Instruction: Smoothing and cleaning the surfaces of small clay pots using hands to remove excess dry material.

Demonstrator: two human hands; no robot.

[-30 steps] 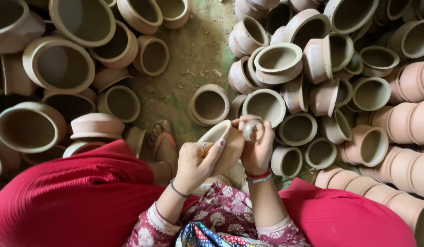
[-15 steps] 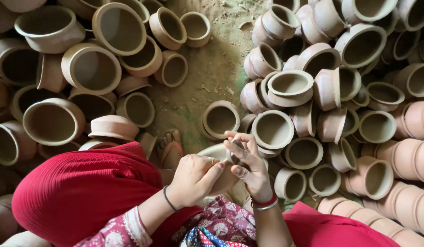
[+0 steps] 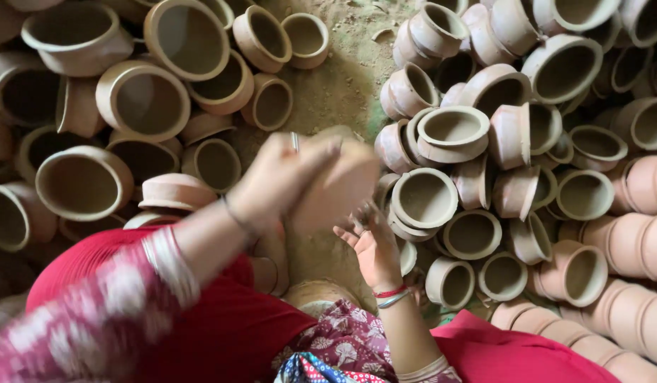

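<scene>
Left hand (image 3: 275, 181) raised at centre of the frame, blurred, fingers (image 3: 311, 152) wrapped around a small clay pot (image 3: 339, 184) and pressed against its side; ring on one finger, thin bangle at the wrist. Clay pot likewise blurred, held up over the dirt floor (image 3: 343, 78), just left of the heap of pots on the right. Right hand (image 3: 374, 245) lower, just below and right of the held pot, palm turned up, fingers (image 3: 350, 237) loosely spread and curled, gripping nothing that can be made out; red and pale bangles at that wrist. Piled clay pots (image 3: 453, 131) filling the right half of the frame, mostly mouths up or tipped sideways, pinker ones along the right edge. Larger clay bowls (image 3: 140, 99) stacked across the upper left. Red cloth (image 3: 222, 326) over the knees along the bottom, patterned sleeve at lower left.
</scene>
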